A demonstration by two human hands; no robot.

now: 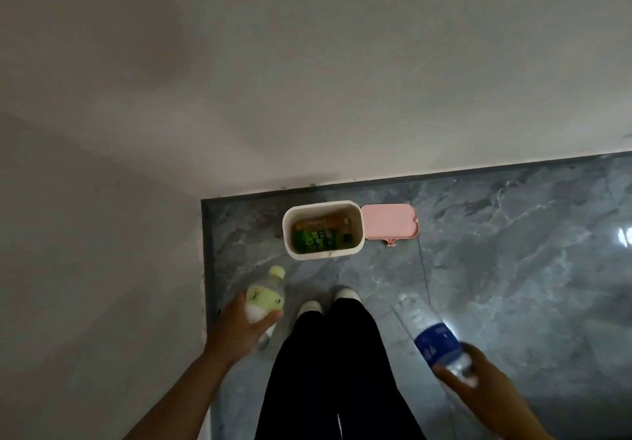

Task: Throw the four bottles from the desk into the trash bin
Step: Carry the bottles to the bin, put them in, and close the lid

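Observation:
A small cream trash bin stands on the floor by the wall, its pink lid flipped open to the right. Inside lie a green-labelled bottle and an orange-brown bottle. My left hand grips a clear bottle with a yellow-green label and cap, held low and left of the bin. My right hand holds a clear bottle with a blue label, its neck pointing up-left toward the bin.
White walls meet in a corner at the left, just behind the bin. The grey marble-look floor stretches to the right with a bright glare spot. My legs in dark trousers and light shoes stand directly in front of the bin.

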